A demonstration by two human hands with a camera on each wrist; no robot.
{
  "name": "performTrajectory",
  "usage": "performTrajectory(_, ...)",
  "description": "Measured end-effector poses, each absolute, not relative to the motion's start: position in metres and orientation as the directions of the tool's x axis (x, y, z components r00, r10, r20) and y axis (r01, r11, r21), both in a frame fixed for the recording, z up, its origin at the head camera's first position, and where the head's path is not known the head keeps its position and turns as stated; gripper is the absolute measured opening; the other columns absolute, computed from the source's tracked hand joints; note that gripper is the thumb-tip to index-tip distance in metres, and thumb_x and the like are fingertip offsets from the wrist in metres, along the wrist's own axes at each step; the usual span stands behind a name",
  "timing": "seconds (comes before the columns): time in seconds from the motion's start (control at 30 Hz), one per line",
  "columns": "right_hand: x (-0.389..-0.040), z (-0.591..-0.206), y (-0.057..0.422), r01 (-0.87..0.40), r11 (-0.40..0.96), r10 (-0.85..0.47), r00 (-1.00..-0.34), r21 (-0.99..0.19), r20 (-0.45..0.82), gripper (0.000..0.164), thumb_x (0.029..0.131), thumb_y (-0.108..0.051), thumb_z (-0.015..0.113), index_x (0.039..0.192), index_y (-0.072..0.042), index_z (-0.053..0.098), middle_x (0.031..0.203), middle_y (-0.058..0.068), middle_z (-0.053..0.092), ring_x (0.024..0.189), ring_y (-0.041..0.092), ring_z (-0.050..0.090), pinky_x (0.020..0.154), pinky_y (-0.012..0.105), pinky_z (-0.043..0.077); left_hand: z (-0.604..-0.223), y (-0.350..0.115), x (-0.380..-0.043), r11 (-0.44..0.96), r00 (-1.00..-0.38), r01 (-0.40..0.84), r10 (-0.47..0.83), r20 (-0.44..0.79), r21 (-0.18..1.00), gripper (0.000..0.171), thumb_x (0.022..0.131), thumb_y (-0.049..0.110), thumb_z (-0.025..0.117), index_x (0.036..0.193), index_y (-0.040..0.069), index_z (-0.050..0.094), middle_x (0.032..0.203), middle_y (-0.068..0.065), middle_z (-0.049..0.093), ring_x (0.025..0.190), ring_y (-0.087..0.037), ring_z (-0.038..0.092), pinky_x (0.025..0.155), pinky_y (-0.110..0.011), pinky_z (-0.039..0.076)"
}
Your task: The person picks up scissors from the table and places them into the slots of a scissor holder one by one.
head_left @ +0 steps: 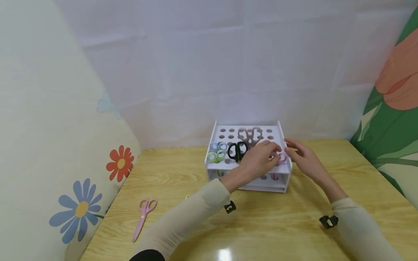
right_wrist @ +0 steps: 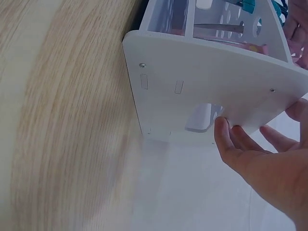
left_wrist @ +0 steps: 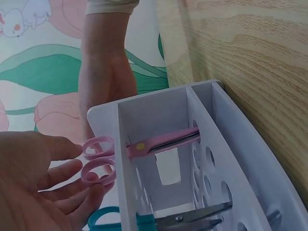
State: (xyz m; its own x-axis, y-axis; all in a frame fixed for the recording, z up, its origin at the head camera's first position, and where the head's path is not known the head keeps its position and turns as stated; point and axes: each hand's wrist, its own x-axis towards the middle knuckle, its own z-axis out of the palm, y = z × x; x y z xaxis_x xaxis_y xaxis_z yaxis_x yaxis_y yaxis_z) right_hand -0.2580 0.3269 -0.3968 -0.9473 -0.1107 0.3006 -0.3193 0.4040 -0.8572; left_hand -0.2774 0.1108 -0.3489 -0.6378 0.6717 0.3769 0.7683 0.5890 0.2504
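Observation:
My left hand [head_left: 261, 157] is over the front right of a white rack [head_left: 240, 166]. In the left wrist view, its spread fingertips [left_wrist: 72, 150] touch the handle loops of pink scissors [left_wrist: 139, 149], whose blades stand down through the rack's holes. Teal-handled scissors [left_wrist: 149, 221] stand beside them. My right hand [head_left: 305, 159] rests its fingers against the rack's right end panel, by a cutout, as the right wrist view shows. Black-handled scissors [head_left: 237, 150], brownish scissors [head_left: 250, 136], blue scissors [head_left: 218, 146] and green scissors [head_left: 217, 156] also stand in the rack.
Another pair of pink scissors [head_left: 143, 217] lies at the left on the wooden table [head_left: 248, 232]. A small yellow-green tip [head_left: 187, 197] shows past my left sleeve, mostly hidden. A white cloth [head_left: 196, 65] hangs behind the rack, with flowered cloths on both sides.

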Motion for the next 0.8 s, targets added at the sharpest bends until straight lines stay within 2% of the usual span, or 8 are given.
performTrajectory(0.1,-0.256,-0.394,0.330,-0.308,0.440,-0.142,-0.951,-0.843,0.274,0.061,0.109,-0.038,0.048,0.160,-0.009,0.032,0.153,0.028,0.039,0.127,0.044,0.052,0.092,0.035,0.053,-0.347,0.101,-0.276,0.547,-0.618,0.786,0.695,0.367,0.289,0.031,0.102,0.031,0.065,0.130,0.018,0.064,0.122,0.004,0.064,0.105,-0.006,0.060,0.082,-0.017,0.048)
performTrajectory(0.2,-0.254,-0.390,0.336,-0.309,0.462,-0.205,-0.949,-0.831,0.239,0.062,0.109,-0.039,0.048,0.161,-0.012,0.029,0.157,0.025,0.033,0.128,0.045,0.051,0.096,0.054,0.049,-0.344,0.087,-0.273,0.482,-0.578,0.814,0.726,0.372,0.323,0.032,0.101,0.026,0.067,0.131,0.016,0.062,0.128,0.002,0.062,0.114,-0.009,0.059,0.092,-0.018,0.046)
performTrajectory(0.33,-0.249,-0.386,0.339,-0.313,0.464,-0.279,-0.940,-0.829,0.198,0.064,0.109,-0.038,0.049,0.162,-0.013,0.026,0.163,0.022,0.025,0.132,0.049,0.046,0.097,0.064,0.045,-0.339,0.063,-0.266,0.404,-0.534,0.839,0.743,0.404,0.365,0.030,0.102,0.024,0.065,0.130,0.015,0.061,0.130,0.003,0.061,0.114,-0.010,0.059,0.092,-0.017,0.045)
performTrajectory(0.47,-0.247,-0.385,0.341,-0.287,0.495,-0.290,-0.944,-0.821,0.155,0.067,0.107,-0.041,0.051,0.164,-0.016,0.023,0.164,0.021,0.021,0.136,0.052,0.039,0.099,0.068,0.041,-0.332,0.031,-0.256,0.351,-0.495,0.863,0.728,0.473,0.364,0.026,0.104,0.024,0.061,0.128,0.013,0.062,0.126,0.002,0.062,0.109,-0.010,0.060,0.088,-0.020,0.048)
performTrajectory(0.57,-0.247,-0.384,0.341,-0.274,0.515,-0.279,-0.950,-0.812,0.143,0.069,0.107,-0.044,0.051,0.164,-0.018,0.022,0.164,0.022,0.022,0.136,0.052,0.038,0.099,0.069,0.039,-0.327,0.005,-0.249,0.349,-0.488,0.871,0.699,0.524,0.345,0.023,0.105,0.022,0.060,0.126,0.013,0.063,0.123,0.001,0.063,0.110,-0.013,0.060,0.090,-0.027,0.050)
performTrajectory(0.8,-0.248,-0.385,0.338,-0.286,0.492,-0.277,-0.947,-0.822,0.164,0.066,0.109,-0.041,0.048,0.163,-0.014,0.023,0.162,0.024,0.025,0.129,0.049,0.049,0.099,0.066,0.042,-0.325,-0.045,-0.246,0.409,-0.544,0.839,0.603,0.584,0.359,0.023,0.102,0.017,0.064,0.123,0.008,0.065,0.120,-0.001,0.063,0.104,-0.018,0.063,0.089,-0.035,0.051)
